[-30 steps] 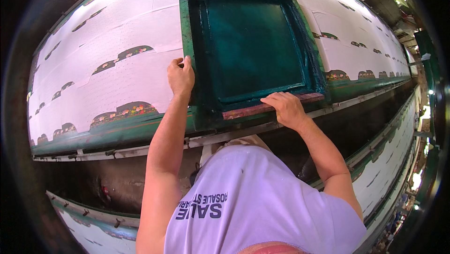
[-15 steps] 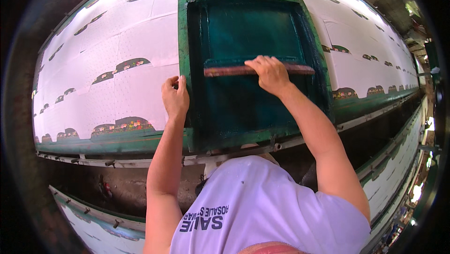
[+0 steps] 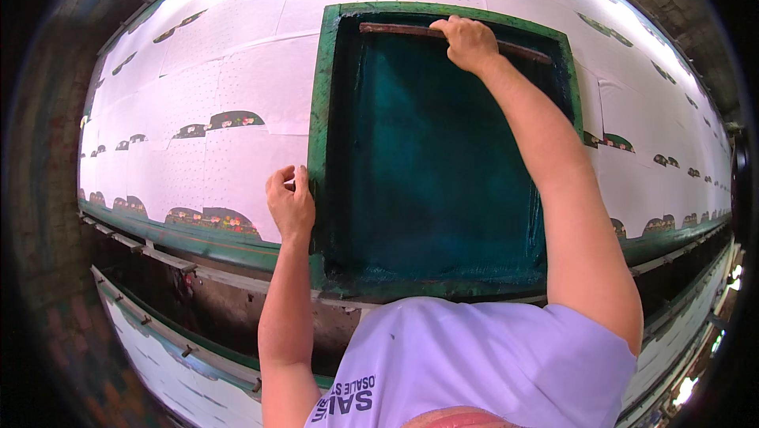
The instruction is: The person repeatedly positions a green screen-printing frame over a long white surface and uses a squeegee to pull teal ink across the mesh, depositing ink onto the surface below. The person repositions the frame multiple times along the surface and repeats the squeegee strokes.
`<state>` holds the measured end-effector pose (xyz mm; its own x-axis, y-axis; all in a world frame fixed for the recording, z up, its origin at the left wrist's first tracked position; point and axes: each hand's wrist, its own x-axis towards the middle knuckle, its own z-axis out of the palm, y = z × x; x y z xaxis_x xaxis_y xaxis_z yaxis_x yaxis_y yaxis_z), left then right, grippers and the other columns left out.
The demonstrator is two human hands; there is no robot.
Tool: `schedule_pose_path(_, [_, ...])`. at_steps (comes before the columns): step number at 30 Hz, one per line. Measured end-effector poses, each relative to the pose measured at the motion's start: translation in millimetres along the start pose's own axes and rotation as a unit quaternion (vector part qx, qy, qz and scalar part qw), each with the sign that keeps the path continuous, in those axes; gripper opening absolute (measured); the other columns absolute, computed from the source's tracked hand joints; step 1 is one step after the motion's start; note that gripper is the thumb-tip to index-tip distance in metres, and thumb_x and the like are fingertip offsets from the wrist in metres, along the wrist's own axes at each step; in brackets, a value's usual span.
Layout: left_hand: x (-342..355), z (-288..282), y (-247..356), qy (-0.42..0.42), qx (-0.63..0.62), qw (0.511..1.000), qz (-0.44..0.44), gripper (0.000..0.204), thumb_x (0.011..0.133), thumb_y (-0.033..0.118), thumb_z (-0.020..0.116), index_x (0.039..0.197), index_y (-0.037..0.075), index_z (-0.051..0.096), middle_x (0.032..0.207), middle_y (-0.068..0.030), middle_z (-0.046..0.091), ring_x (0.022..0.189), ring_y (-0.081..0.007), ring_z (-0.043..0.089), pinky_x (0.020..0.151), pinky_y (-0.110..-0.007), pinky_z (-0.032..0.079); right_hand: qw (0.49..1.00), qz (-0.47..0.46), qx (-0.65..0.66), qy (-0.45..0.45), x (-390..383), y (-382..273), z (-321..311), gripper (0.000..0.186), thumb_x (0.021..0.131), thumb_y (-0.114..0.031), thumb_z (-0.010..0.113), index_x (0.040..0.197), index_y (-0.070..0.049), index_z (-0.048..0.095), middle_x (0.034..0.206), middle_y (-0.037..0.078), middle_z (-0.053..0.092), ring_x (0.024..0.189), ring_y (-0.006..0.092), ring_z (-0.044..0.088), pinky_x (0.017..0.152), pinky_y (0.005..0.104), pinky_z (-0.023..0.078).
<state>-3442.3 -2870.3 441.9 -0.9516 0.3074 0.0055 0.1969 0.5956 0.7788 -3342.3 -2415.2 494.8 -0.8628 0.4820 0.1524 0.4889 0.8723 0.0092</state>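
A screen-printing frame [image 3: 319, 124] with green wooden sides and dark teal mesh lies on white cloth. My right hand [image 3: 472, 45] is wrapped round the reddish-brown wooden handle of a squeegee [image 3: 395, 30], which spans most of the mesh close to the frame's far side. Beside the frame's left side is my left hand [image 3: 290, 205], its fingers curled toward the thumb. A small dark spot shows between those fingers; I cannot make out what it is.
White cloth pieces [image 3: 229, 80] cover the long table, with dark floral patches [image 3: 237, 119] showing between them. A green table edge with a metal rail [image 3: 198, 270] runs along the near side. Behind me stands another long table [image 3: 158, 361].
My right hand has pushed the squeegee from mid-screen to the far end of the mesh. My left hand remains beside the frame's left side, and the whole view has shifted slightly.
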Motion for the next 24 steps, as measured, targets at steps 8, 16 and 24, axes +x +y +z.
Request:
schedule_pose_path(8, [-2,-2,-2,-0.001,0.035,0.999,0.004,0.032,0.107,0.027,0.073,0.117,-0.003,0.074,0.115,-0.0165,0.071,0.089,-0.0251,0.07,0.084,-0.038,0.058,0.995,-0.007,0.022,0.093,11,16,11,0.052,0.094,0.004,0.059,0.134,-0.023,0.078,0.109,0.007,0.079,0.107,0.0322,0.077,0.096,0.0488,0.063])
schedule_pose_path(16, [-3,-2,-4,-0.001,0.042,0.999,0.016,0.029,0.107,0.025,0.074,0.115,-0.003,0.075,0.112,-0.015,0.071,0.091,-0.024,0.069,0.084,-0.038,0.057,0.992,-0.04,0.0,0.118,2,33,31,0.047,0.095,0.001,0.06,0.131,-0.022,0.079,0.107,0.006,0.078,0.106,0.0315,0.077,0.095,0.0472,0.063])
schedule_pose_path(24, [0,-2,-2,0.004,0.033,0.999,0.021,0.028,0.105,0.025,0.075,0.112,-0.003,0.076,0.109,-0.0158,0.072,0.09,-0.0253,0.07,0.083,-0.039,0.058,0.998,0.008,0.002,-0.056,20,29,-16,0.055,0.095,0.002,0.063,0.144,-0.021,0.075,0.132,0.013,0.08,0.122,0.0327,0.077,0.11,0.0513,0.061])
